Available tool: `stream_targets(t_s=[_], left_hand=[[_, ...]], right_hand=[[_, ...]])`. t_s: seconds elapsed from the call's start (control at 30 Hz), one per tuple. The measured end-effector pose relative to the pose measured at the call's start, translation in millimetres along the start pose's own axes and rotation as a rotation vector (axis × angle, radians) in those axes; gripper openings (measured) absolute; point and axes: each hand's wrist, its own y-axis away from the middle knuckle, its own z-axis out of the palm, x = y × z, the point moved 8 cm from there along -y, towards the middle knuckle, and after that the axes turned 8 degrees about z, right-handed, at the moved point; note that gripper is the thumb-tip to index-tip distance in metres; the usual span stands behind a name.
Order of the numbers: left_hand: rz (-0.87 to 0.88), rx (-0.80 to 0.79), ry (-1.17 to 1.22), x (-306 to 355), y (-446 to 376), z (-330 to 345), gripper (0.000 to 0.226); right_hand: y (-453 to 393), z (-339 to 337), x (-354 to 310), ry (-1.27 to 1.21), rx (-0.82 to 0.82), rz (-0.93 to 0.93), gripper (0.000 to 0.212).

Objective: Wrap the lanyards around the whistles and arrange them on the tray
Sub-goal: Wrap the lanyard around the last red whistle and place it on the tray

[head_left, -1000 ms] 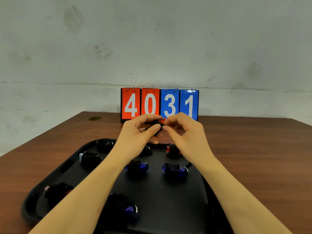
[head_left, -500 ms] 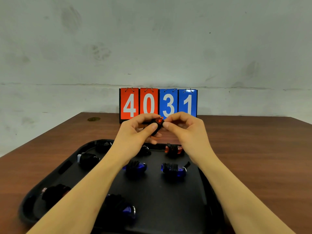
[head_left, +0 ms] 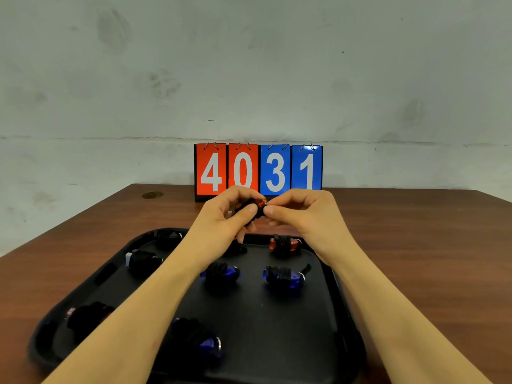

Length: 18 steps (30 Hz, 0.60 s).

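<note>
Above the far edge of the black tray (head_left: 318, 356), both hands meet on a red whistle (head_left: 260, 203) wound in black lanyard. My left hand (head_left: 224, 214) grips its wrapped body between thumb and fingers. My right hand (head_left: 299, 212) pinches the whistle's end with thumb and forefinger. On the tray lie several wrapped whistles: a red one (head_left: 285, 243) at the back right, two blue ones (head_left: 221, 273) (head_left: 284, 275) in the middle, a blue one (head_left: 199, 339) near the front, a white one (head_left: 141, 259) at the left and a pink one (head_left: 86, 317) at the front left.
A flip scoreboard (head_left: 259, 170) reading 4031 stands at the back of the brown table (head_left: 429, 245), just behind my hands. A small round mark (head_left: 151, 194) lies on the far left of the table. A pale wall rises behind.
My hands have stayed together on the red whistle above the tray's far edge, with only small shifts of the fingers. The whistles on the tray have not moved.
</note>
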Motion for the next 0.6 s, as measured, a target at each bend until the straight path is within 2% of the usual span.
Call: stream_targets(t_s=[0.13, 0.3, 0.6], left_hand=[[-0.006, 0.015, -0.014, -1.0, 0.3, -1.3, 0.020], [-0.006, -0.005, -0.065, -1.1, 0.2, -0.3, 0.018], [0.025, -0.018, -0.093, 1.7, 0.8, 5.4, 0.014]], right_hand=[[0.1, 0.3, -0.5, -0.019, -0.007, 0.004, 0.009], [-0.8, 0.9, -1.9, 0.157, 0.051, -0.051, 0.006], [2.8, 6.6, -5.7, 0.276, 0.088, -0.145, 0.010]])
